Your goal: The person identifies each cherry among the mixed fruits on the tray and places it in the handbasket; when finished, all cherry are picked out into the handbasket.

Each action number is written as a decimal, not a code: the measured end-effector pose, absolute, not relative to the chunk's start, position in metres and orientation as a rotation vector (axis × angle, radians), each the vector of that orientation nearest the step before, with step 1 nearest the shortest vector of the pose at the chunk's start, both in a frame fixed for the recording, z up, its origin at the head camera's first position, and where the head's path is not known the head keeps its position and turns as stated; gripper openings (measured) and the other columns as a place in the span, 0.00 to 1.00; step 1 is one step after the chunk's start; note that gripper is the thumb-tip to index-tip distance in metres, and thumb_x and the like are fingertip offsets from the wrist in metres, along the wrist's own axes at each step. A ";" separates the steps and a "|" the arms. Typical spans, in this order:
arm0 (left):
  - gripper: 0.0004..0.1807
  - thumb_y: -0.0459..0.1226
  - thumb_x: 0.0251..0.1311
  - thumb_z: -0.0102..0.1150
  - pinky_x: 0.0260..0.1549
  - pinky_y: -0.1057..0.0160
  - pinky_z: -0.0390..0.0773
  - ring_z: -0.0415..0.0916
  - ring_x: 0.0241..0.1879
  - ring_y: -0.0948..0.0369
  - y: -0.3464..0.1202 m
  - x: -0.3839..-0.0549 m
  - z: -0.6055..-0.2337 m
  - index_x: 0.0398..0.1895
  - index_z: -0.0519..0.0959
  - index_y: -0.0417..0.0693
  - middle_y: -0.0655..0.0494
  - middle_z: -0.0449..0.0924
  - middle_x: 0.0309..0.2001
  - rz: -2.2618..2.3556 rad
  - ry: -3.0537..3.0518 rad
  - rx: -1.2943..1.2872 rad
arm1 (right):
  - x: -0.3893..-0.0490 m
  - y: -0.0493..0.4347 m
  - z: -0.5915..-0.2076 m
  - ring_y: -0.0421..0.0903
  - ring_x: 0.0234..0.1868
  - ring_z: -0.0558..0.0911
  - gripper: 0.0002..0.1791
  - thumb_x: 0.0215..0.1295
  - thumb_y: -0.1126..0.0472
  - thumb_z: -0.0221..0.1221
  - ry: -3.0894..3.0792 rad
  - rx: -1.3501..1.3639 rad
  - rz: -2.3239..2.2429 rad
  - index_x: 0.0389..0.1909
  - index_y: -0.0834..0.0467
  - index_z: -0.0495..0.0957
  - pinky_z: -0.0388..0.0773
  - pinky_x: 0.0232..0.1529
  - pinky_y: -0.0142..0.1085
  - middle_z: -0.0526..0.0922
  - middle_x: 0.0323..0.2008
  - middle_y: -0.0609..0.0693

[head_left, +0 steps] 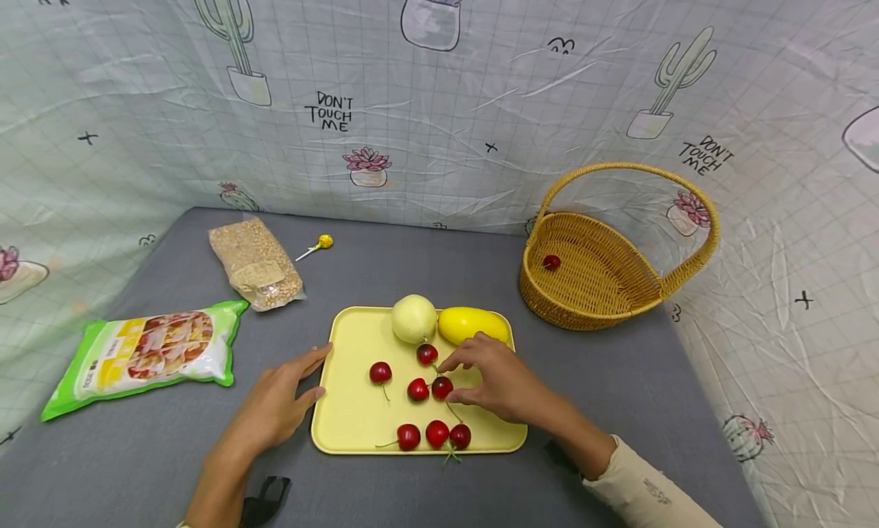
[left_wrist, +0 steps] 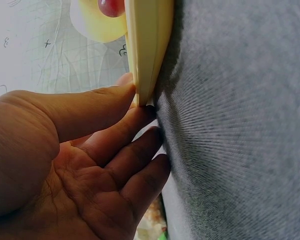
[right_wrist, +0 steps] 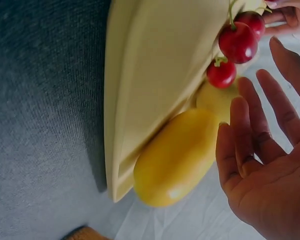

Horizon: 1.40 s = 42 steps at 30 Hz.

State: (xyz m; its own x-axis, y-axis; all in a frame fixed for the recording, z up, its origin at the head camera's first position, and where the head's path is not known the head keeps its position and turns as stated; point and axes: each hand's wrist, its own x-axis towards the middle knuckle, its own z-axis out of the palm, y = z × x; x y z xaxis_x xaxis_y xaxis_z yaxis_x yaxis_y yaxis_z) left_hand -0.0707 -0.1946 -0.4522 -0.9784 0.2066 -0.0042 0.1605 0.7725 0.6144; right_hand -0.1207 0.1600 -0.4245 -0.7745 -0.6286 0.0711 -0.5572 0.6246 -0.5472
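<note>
A pale yellow tray (head_left: 350,417) holds several red cherries with stems, including one cherry (head_left: 442,388) by my right hand. At its back lie a pale round fruit (head_left: 413,319) and a smooth yellow oblong fruit (head_left: 474,326). My left hand (head_left: 278,398) touches the tray's left edge with thumb and fingertips; in the left wrist view the thumb meets the rim (left_wrist: 142,55). Over the tray's right half, my right hand (head_left: 497,379) reaches toward the middle cherries, thumb and fingers spread apart. Nothing is held in its fingers (right_wrist: 250,125) in the right wrist view.
A wicker basket (head_left: 584,314) with a tall handle stands back right, one cherry (head_left: 552,262) inside. To the left lie a green-edged food packet (head_left: 151,352), a bag of grains (head_left: 254,261) and a yellow lollipop (head_left: 325,242). Patterned cloth (head_left: 439,131) hangs behind the grey table.
</note>
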 end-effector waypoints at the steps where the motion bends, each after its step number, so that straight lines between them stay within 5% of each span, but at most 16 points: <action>1: 0.36 0.29 0.67 0.68 0.68 0.29 0.72 0.72 0.71 0.33 -0.195 -0.071 -0.452 0.79 0.70 0.43 0.35 0.73 0.73 0.991 2.888 0.298 | -0.120 0.158 -0.425 0.45 0.46 0.81 0.19 0.56 0.55 0.81 2.729 -1.004 -0.820 0.49 0.49 0.91 0.79 0.50 0.40 0.90 0.45 0.44; 5: 0.36 0.29 0.67 0.68 0.67 0.28 0.72 0.72 0.72 0.33 -0.195 -0.070 -0.452 0.79 0.70 0.43 0.34 0.73 0.73 0.994 2.880 0.291 | -0.119 0.151 -0.429 0.43 0.47 0.80 0.20 0.54 0.54 0.82 2.787 -1.030 -0.718 0.48 0.48 0.91 0.78 0.54 0.43 0.90 0.45 0.44; 16: 0.37 0.29 0.67 0.68 0.67 0.29 0.73 0.72 0.72 0.33 -0.194 -0.070 -0.452 0.79 0.70 0.43 0.35 0.73 0.73 0.975 2.884 0.292 | -0.118 0.147 -0.441 0.39 0.39 0.74 0.20 0.49 0.51 0.84 2.896 -1.154 -0.562 0.44 0.48 0.91 0.73 0.41 0.32 0.87 0.39 0.41; 32: 0.37 0.29 0.67 0.68 0.68 0.30 0.73 0.72 0.71 0.34 -0.194 -0.071 -0.453 0.79 0.70 0.43 0.34 0.73 0.73 0.990 2.890 0.298 | -0.128 0.164 -0.424 0.40 0.41 0.75 0.17 0.53 0.53 0.82 2.992 -1.219 -0.841 0.43 0.49 0.89 0.76 0.48 0.39 0.88 0.37 0.40; 42: 0.36 0.29 0.66 0.68 0.67 0.30 0.74 0.73 0.71 0.34 -0.194 -0.070 -0.453 0.78 0.70 0.43 0.34 0.74 0.73 0.980 2.894 0.305 | -0.142 0.183 -0.413 0.43 0.39 0.76 0.18 0.52 0.54 0.82 3.084 -1.257 -0.963 0.43 0.52 0.90 0.73 0.44 0.39 0.88 0.34 0.44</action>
State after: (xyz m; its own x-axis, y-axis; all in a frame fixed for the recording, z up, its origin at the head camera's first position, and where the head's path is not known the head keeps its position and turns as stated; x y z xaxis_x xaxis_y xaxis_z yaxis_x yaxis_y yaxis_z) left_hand -0.0701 -0.1936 -0.4530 -0.9778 0.2095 -0.0029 0.1646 0.7767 0.6079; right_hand -0.1425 0.1834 -0.4131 -0.6917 -0.5392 0.4804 -0.7168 0.5937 -0.3657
